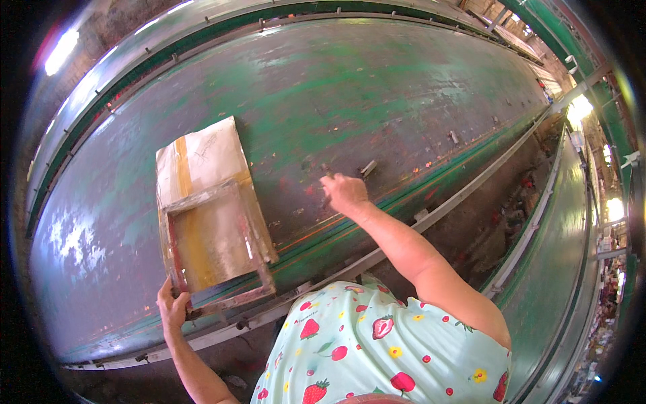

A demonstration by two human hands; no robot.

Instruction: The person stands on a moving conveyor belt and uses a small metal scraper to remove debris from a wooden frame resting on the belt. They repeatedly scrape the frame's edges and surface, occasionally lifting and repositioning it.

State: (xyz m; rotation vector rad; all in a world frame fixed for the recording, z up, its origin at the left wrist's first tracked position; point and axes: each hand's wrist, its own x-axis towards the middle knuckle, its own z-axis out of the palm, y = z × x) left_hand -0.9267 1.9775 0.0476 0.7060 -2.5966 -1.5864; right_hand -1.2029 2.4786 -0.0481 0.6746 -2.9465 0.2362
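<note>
My left hand [173, 304] grips the near left corner of a worn wooden frame [243, 297], thumb on top. The frame lies over a flattened cardboard sheet [214, 153] with a yellow-brown tape strip, and its near edge reaches past the table edge. The cardboard shows through its opening. To the right, my right hand [348, 194] is closed above the table, with a short, dark, stick-like thing [326, 168] poking out at its fingers. Its kind is too small to tell. A small grey block [368, 167] lies just beyond that hand.
The long table [303, 87] has a stained green and dark surface and a metal rail [437, 214] along its near edge. Another small block [453, 137] lies farther right. A second long green table [545, 269] stands at the right, across a littered gap [484, 239].
</note>
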